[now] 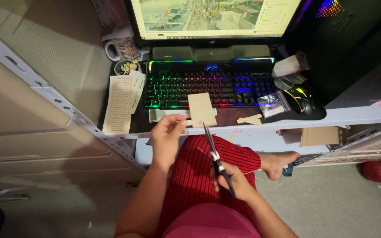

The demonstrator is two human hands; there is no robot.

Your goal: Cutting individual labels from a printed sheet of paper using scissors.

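My left hand (166,139) pinches a narrow pale paper strip (193,123) and holds it level in front of the desk edge. My right hand (234,180) grips black-handled scissors (214,156), whose blades point up and meet the strip near its right end. Both hands hover over my lap, covered in red ribbed fabric (195,176). A beige sheet of card (201,108) lies on the desk just behind the strip, overlapping the keyboard (208,86).
The keyboard glows in rainbow colours below a lit monitor (212,17). A long sticker sheet (119,105) lies at the left, a mug (119,48) behind it. A black mouse (303,101), small plastic bags (273,104) and paper scraps (249,119) sit right. A bare foot (278,162) rests below.
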